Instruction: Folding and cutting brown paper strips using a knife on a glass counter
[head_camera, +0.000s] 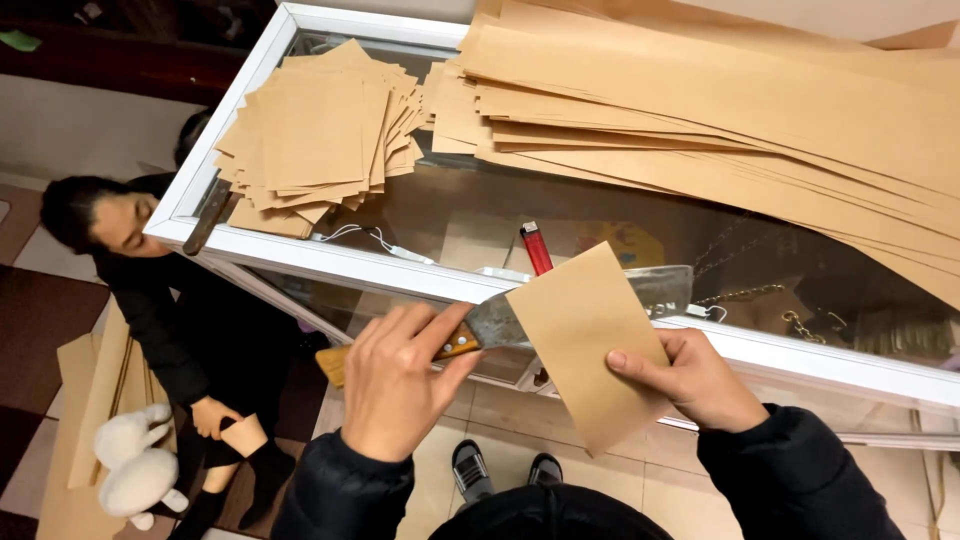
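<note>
My left hand grips the wooden handle of a broad metal knife, whose blade runs right behind a sheet of brown paper. That folded sheet is pinched at its right edge by my right hand. Both hands are held just in front of the white-framed glass counter. A fanned pile of cut brown paper squares lies on the glass at the far left. Long brown paper strips are stacked across the far right.
A red lighter and a white cable lie on the glass. Another knife handle rests on the counter's left corner. A person in black sits on the floor at left beside a white plush toy and paper sheets.
</note>
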